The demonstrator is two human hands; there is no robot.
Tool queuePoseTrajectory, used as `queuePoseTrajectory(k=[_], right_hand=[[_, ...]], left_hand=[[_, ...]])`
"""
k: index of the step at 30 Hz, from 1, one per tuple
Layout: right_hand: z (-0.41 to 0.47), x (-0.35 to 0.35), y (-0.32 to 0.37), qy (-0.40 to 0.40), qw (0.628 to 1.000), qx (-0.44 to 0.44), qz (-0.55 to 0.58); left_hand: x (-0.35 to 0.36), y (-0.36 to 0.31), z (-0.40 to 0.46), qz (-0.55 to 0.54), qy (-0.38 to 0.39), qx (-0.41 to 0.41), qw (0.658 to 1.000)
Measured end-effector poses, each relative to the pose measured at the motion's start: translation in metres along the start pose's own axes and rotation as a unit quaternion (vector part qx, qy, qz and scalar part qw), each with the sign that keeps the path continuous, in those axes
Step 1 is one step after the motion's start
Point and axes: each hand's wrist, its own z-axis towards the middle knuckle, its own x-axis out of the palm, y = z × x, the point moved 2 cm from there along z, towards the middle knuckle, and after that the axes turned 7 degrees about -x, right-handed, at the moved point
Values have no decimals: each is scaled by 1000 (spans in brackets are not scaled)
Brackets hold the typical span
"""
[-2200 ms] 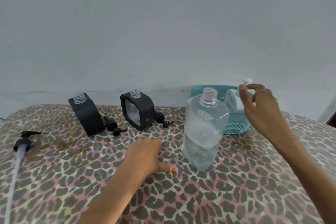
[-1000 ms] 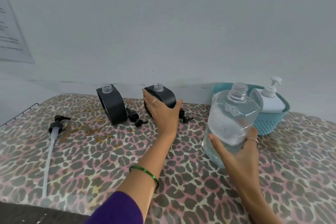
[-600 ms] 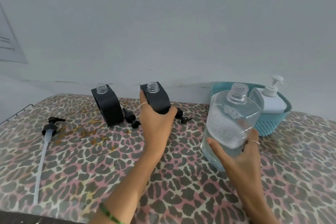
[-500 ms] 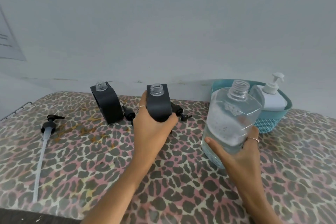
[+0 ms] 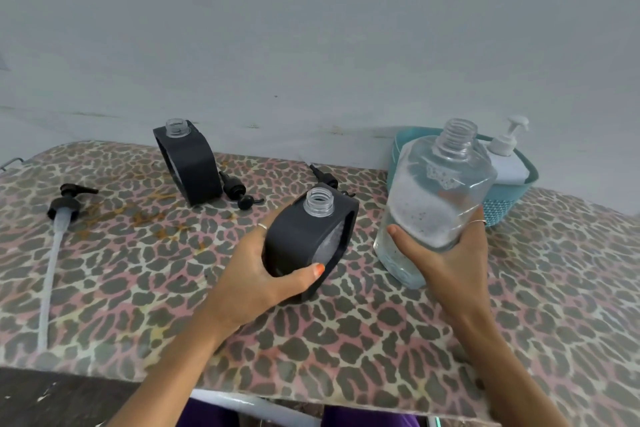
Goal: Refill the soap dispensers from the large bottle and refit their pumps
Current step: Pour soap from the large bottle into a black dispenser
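My left hand (image 5: 258, 274) grips a black square soap dispenser (image 5: 304, 239) with an open clear neck, tilted toward me near the middle of the table. Around the lower part of the large clear bottle (image 5: 433, 198) curls my right hand (image 5: 446, 260); the bottle is uncapped, partly filled with clear soap, and leans slightly. A second black dispenser (image 5: 188, 163) stands upright at the back left, also uncapped. One small black pump (image 5: 237, 192) lies beside it. Another black pump (image 5: 325, 178) lies behind the held dispenser, partly hidden.
The leopard-print table cover (image 5: 138, 270) has orange stains at the left. A long pump with a white tube (image 5: 57, 236) lies at the far left. A teal basket (image 5: 505, 198) holding a white pump bottle (image 5: 505, 156) stands at the back right against the wall.
My left hand has picked the right-hand dispenser up from the back of the table and brought it forward, tilted, next to the large bottle. My right hand keeps its hold on the bottle.
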Motion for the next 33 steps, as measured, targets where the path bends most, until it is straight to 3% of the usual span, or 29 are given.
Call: queuePoseTrajectory(k=[6, 10, 15, 33], right_hand=[[7, -16, 17, 27, 988, -75, -130], [15, -28, 27, 67, 953, -110, -273], [20, -36, 37, 98, 911, -180, -357], [32, -36, 40, 134, 833, -285, -456]], left_hand=[[4, -1, -3, 27, -5, 2, 1000], [3, -1, -4, 15, -4, 12, 1000], [3, -2, -4, 9, 0, 9, 1000], [0, 9, -1, -1, 16, 31, 999]])
